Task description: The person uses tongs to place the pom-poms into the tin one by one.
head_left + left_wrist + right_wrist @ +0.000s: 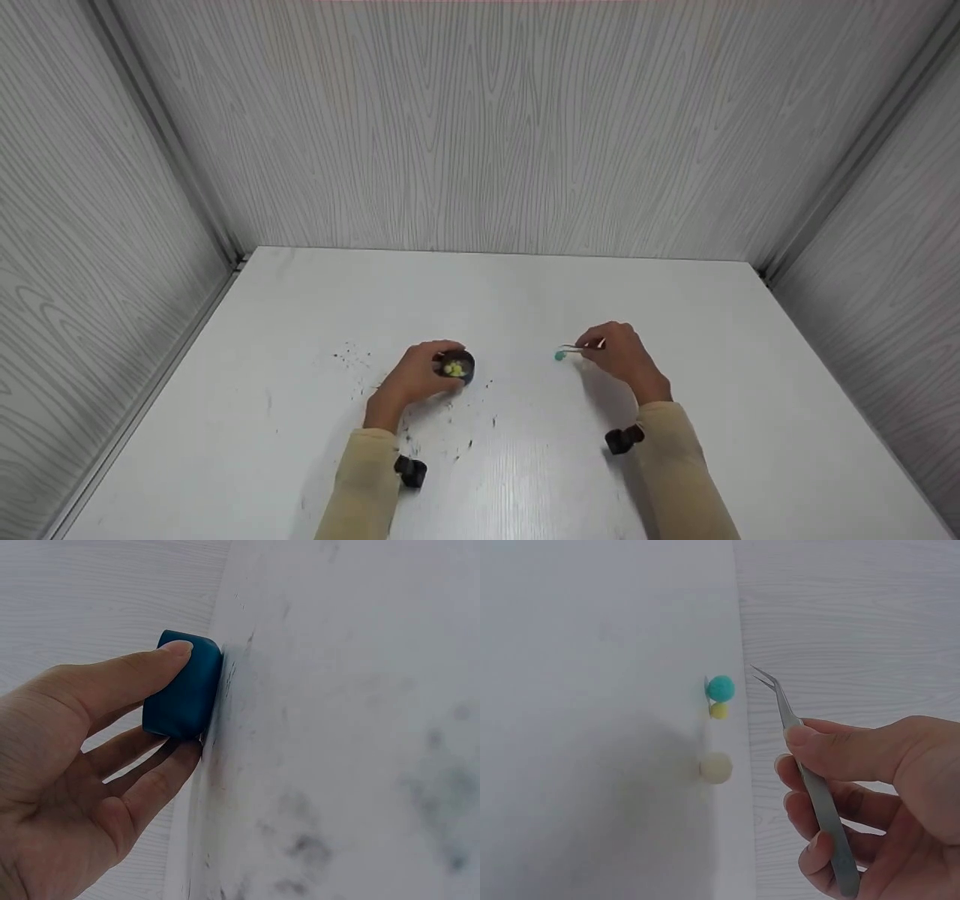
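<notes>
My left hand (417, 373) holds a small round cup, dark inside, with several yellow pom-poms (454, 368) in it. In the left wrist view the blue outside of the cup (184, 690) shows between thumb and fingers, its base against the table. My right hand (619, 357) pinches bent-tip metal tweezers (821, 802). Their tips are slightly apart with nothing between them. Close to the tips lie a teal pom-pom (721, 688) and a smaller yellow pom-pom (719, 710), side by side. A cream pom-pom (716, 768) sits a little apart from these.
Dark specks and smudges (351, 354) mark the white table (517, 442) around the left arm. Grey wood-grain panels (480, 127) stand at the back and both sides. A black wrist camera (411, 472) is strapped to each forearm.
</notes>
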`<state>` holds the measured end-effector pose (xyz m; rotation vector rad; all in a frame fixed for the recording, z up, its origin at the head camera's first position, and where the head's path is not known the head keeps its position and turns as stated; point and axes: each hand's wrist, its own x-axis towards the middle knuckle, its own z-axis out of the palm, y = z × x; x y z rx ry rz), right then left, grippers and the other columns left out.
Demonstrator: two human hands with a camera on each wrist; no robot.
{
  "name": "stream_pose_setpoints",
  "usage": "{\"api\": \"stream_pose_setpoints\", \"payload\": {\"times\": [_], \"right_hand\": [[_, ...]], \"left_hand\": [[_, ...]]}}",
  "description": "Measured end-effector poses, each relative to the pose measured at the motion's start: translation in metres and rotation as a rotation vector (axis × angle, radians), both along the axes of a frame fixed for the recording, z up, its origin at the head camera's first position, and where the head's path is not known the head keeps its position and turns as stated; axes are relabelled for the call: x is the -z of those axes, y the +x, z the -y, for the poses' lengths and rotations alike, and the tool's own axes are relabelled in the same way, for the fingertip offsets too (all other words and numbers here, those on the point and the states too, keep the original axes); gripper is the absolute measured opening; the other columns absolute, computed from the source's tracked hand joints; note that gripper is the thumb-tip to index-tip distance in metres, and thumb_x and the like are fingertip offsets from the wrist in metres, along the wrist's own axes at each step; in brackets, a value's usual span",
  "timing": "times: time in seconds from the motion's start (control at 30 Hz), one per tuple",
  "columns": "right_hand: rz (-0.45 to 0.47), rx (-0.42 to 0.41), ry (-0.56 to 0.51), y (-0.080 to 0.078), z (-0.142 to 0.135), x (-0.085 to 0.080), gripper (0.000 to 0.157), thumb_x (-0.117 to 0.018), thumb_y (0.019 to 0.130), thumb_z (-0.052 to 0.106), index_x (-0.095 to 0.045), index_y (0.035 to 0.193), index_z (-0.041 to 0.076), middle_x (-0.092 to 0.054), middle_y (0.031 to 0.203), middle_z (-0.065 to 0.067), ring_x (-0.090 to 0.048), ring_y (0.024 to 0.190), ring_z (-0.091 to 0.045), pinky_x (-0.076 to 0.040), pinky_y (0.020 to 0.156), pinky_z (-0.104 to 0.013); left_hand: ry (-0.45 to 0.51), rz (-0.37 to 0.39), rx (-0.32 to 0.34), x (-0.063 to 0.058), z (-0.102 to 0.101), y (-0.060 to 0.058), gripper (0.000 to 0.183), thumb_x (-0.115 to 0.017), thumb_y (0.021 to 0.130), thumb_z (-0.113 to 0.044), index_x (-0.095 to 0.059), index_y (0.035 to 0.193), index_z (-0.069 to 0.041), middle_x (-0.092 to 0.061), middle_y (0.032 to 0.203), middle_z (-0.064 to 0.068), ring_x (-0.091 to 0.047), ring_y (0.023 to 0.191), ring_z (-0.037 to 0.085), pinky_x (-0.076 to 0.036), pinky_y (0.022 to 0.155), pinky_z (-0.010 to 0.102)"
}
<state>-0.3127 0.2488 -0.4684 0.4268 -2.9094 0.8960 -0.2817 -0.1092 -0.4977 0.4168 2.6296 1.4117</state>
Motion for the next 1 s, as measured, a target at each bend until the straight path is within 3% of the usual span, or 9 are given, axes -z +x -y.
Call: {"api": "stream_pose_setpoints", "payload": {"times": [0.37, 0.57, 1.0], "right_hand": [[0.033, 0.005, 0.007, -0.003, -0.006, 0.005, 0.014, -0.073, 0.089, -0.002, -0.082, 0.099, 0.004, -0.075, 0.088, -0.012, -0.062, 0.078, -0.019, -0.049, 0.067, -0.028], [-0.011, -0.018, -0.020, -0.002, -0.006, 0.004, 0.013, -0.074, 0.090, -0.001, -0.082, 0.097, 0.005, -0.075, 0.088, -0.011, -0.062, 0.078, -0.019, -0.050, 0.070, -0.029], [-0.006, -0.046, -0.067, 0.004, 0.010, -0.004, 0.013, -0.074, 0.092, 0.003, -0.083, 0.100, 0.009, -0.076, 0.094, -0.010, -0.059, 0.079, -0.018, -0.049, 0.070, -0.028]], "left_hand": [[-0.010, 0.000, -0.005, 0.000, 0.000, 0.000, 0.057, -0.083, 0.086, -0.010, -0.063, 0.140, -0.013, -0.061, 0.144, 0.015, -0.060, 0.133, 0.039, -0.048, 0.113, 0.056], [-0.018, 0.012, -0.018, 0.000, -0.001, 0.000, 0.057, -0.083, 0.086, -0.011, -0.064, 0.140, -0.014, -0.061, 0.145, 0.015, -0.060, 0.133, 0.039, -0.049, 0.112, 0.055], [-0.050, 0.007, -0.030, -0.001, -0.002, 0.000, 0.058, -0.084, 0.085, -0.012, -0.064, 0.139, -0.016, -0.062, 0.144, 0.014, -0.057, 0.135, 0.039, -0.045, 0.115, 0.058]]}}
